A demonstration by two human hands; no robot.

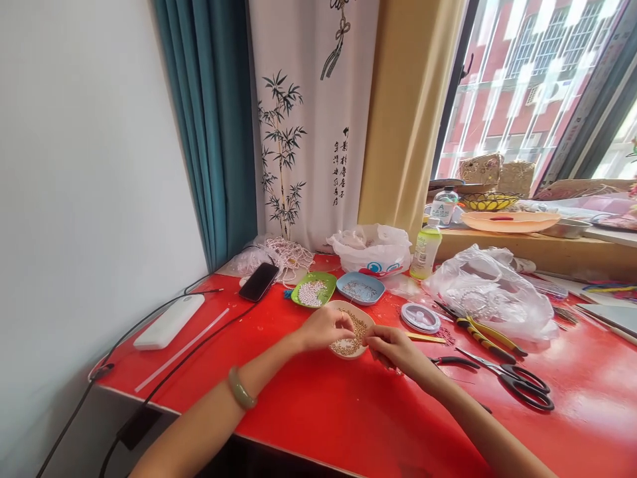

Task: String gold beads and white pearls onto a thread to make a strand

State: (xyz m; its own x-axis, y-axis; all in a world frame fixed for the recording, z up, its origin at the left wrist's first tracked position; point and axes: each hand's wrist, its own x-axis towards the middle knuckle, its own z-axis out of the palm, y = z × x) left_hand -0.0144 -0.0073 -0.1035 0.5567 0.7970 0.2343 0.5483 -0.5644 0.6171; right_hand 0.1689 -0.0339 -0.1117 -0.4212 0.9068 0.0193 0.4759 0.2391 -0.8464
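- The left hand (pixel 326 326) is over the near edge of a small dish (pixel 365 320) full of gold beads (pixel 354 337), with its fingers pinched together at the beads.
- The right hand (pixel 393 345) is just beside the dish on its right side, fingers closed together; what they pinch is too small to tell.
- The dish stands on the red bench (pixel 318 405), in front of a green dish (pixel 314 290) and a blue dish (pixel 360 287).
- A green bangle (pixel 241 389) is on the left wrist.
- Scissors (pixel 517 378) and pliers (pixel 480 334) lie to the right, well apart from the hands.
- A phone (pixel 259 281) lies further back on the left.
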